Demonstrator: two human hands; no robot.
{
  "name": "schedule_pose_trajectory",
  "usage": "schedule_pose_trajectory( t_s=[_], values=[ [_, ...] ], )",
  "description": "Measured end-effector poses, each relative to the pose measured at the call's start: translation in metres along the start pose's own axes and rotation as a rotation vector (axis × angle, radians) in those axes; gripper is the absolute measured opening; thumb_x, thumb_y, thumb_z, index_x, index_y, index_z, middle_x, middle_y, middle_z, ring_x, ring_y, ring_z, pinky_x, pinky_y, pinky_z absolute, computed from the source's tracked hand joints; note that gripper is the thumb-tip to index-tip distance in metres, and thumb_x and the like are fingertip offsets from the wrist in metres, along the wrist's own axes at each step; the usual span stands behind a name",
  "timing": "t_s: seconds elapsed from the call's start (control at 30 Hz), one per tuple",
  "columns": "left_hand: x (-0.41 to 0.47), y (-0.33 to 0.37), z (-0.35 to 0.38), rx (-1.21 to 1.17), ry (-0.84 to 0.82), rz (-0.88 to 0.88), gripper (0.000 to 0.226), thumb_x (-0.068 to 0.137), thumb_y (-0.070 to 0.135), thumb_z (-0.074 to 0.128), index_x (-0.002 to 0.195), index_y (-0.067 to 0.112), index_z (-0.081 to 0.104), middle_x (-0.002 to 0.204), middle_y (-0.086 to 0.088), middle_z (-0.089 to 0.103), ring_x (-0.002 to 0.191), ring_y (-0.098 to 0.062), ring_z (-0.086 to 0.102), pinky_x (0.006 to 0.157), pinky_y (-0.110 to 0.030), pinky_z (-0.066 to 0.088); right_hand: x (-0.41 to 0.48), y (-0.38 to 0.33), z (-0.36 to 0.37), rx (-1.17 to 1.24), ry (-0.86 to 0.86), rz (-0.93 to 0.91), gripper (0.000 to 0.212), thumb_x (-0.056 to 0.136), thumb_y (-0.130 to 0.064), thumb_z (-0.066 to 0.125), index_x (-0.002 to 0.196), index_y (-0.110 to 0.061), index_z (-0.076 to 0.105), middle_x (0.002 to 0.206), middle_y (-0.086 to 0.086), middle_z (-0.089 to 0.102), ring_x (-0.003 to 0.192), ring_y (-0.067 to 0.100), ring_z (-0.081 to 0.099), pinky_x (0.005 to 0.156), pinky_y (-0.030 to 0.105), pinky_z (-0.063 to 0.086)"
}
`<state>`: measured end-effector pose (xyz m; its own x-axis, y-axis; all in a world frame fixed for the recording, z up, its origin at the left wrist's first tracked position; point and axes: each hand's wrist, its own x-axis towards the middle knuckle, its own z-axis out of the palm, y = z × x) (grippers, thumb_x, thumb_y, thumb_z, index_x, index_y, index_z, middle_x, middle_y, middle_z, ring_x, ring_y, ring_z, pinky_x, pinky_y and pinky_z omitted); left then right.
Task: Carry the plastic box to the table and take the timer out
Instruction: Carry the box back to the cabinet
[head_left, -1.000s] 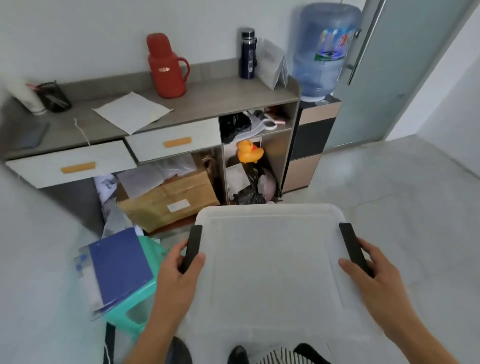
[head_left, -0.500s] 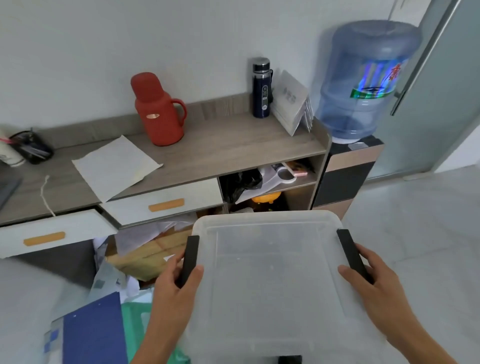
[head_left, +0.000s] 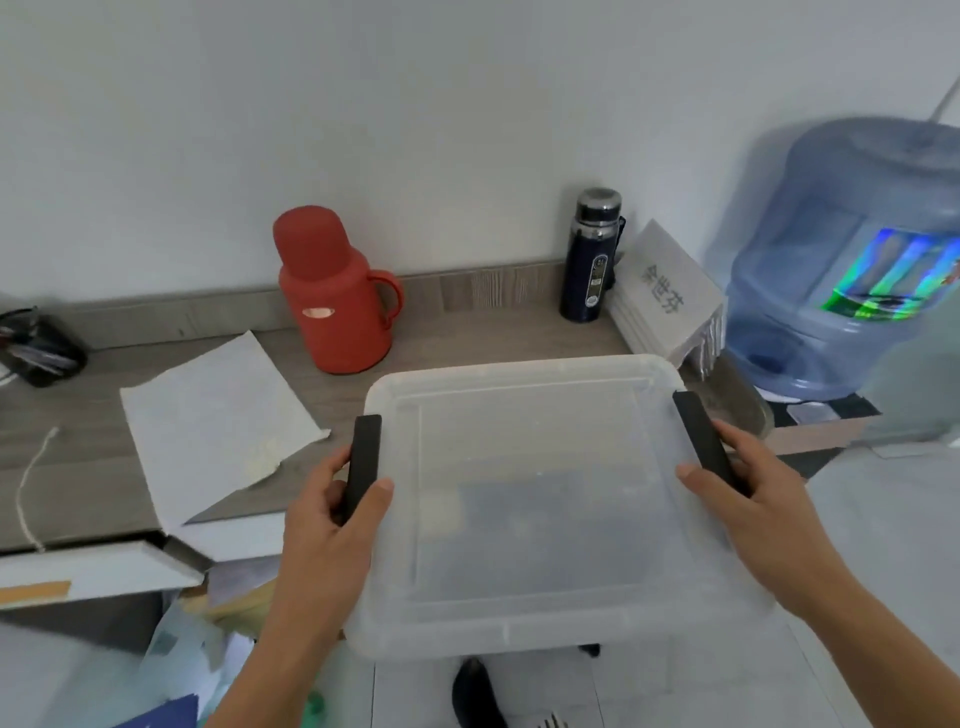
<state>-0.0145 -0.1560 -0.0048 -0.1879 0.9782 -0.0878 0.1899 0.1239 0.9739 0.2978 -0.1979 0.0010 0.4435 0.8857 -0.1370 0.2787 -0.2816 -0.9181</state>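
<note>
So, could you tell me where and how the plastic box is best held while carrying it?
By its two black side handles. The plastic box is wide and flat with a handle on each side, so each hand comes in from its own side: left hand on the left handle, right hand on the right handle, keeping it level.

The white folded card (head_left: 662, 296) standing at the right end of the wooden table (head_left: 467, 338) bears grey Chinese characters, turned sideways; they look like 余世芬, though blur makes the reading unsure. The dark blue flask (head_left: 592, 260) next to it carries a small pale label (head_left: 596, 280) with print too small to read. The red thermos (head_left: 330, 296) has an oval badge (head_left: 318, 312) with no legible lettering. The iridescent label (head_left: 898, 286) on the water jug (head_left: 852, 260) is smeared by motion, and nothing on it can be read.
</note>
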Motion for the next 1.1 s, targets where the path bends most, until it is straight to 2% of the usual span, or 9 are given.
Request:
schedule_pose_trajectory(
  t_s=[0.07,0.13,0.23,0.4,0.6,0.7,0.83,1.0,1.1],
  values=[
    [0.035,0.006,0.005,-0.011,-0.023,0.018,0.034,0.088,0.015,0.06,0.12,0.027,0.054,0.092,0.007,0.067,0.074,0.001,0.065,0.062,-0.019,0.048,0.027,-0.012,0.011,-0.028,0.013,-0.001,0.051,0.086,-0.022,0.067,0.133,-0.029,0.05,0.109,-0.005,0.067,0.094,0.013,0.064,0.08,0.034,0.051],
    [0.069,0.012,0.011,-0.014,-0.037,0.036,0.037,0.088,0.014,0.06,0.124,0.023,0.055,0.095,0.008,0.066,0.083,-0.004,0.066,0.062,-0.018,0.047,0.051,-0.021,0.022,-0.063,0.034,0.009,0.053,0.085,-0.024,0.068,0.135,-0.029,0.049,0.114,-0.003,0.065,0.098,0.016,0.063,0.087,0.039,0.051],
    [0.114,0.015,0.025,-0.018,-0.086,0.036,0.037,0.089,0.012,0.059,0.123,0.025,0.053,0.096,0.016,0.062,0.073,0.013,0.063,0.053,-0.008,0.048,0.084,-0.03,0.033,-0.143,0.065,0.006,0.055,0.084,-0.03,0.067,0.136,-0.029,0.048,0.12,-0.003,0.063,0.106,0.022,0.061,0.095,0.048,0.049],
    [0.161,0.019,0.045,-0.006,-0.135,0.032,0.042,0.089,0.012,0.059,0.129,0.021,0.05,0.097,0.016,0.062,0.072,0.015,0.062,0.055,-0.01,0.049,0.132,-0.042,0.043,-0.235,0.079,0.028,0.054,0.086,-0.036,0.063,0.137,-0.031,0.047,0.116,-0.002,0.061,0.103,0.023,0.06,0.093,0.05,0.051],
    [0.189,0.011,0.065,0.01,-0.106,0.023,0.041,0.089,0.012,0.059,0.129,0.017,0.051,0.101,0.016,0.061,0.088,0.0,0.061,0.061,-0.012,0.048,0.178,-0.041,0.055,-0.252,0.017,0.035,0.054,0.09,-0.032,0.06,0.14,-0.023,0.044,0.113,-0.002,0.055,0.102,0.021,0.055,0.09,0.04,0.048],
    [0.195,0.006,0.071,0.027,-0.085,0.005,0.041,0.089,0.011,0.059,0.128,0.018,0.051,0.102,0.015,0.062,0.094,-0.003,0.062,0.067,-0.016,0.046,0.192,-0.037,0.056,-0.207,0.009,0.044,0.056,0.09,-0.029,0.06,0.142,-0.028,0.039,0.11,0.001,0.057,0.099,0.023,0.057,0.089,0.041,0.048],
    [0.199,0.002,0.077,0.028,-0.057,-0.011,0.038,0.089,0.01,0.058,0.125,0.021,0.051,0.102,0.015,0.062,0.079,0.011,0.062,0.061,-0.01,0.049,0.206,-0.034,0.056,-0.106,-0.012,0.011,0.05,0.091,-0.024,0.059,0.139,-0.03,0.045,0.112,0.003,0.061,0.094,0.018,0.059,0.081,0.035,0.048],
    [0.199,0.002,0.082,-0.065,-0.033,-0.065,0.035,0.09,0.01,0.056,0.123,0.023,0.05,0.102,0.009,0.062,0.078,0.004,0.065,0.058,-0.012,0.052,0.214,-0.031,0.055,-0.02,-0.043,0.001,0.048,0.091,-0.019,0.059,0.137,-0.028,0.048,0.11,0.005,0.062,0.092,0.015,0.06,0.069,0.027,0.048],
    [0.197,0.004,0.081,-0.121,-0.037,-0.135,0.032,0.09,0.013,0.057,0.121,0.023,0.053,0.099,0.005,0.066,0.073,-0.002,0.068,0.056,-0.015,0.054,0.215,-0.03,0.054,-0.023,-0.066,0.005,0.049,0.09,-0.019,0.06,0.136,-0.03,0.046,0.107,0.001,0.062,0.092,0.015,0.061,0.073,0.03,0.05]
  ],
)
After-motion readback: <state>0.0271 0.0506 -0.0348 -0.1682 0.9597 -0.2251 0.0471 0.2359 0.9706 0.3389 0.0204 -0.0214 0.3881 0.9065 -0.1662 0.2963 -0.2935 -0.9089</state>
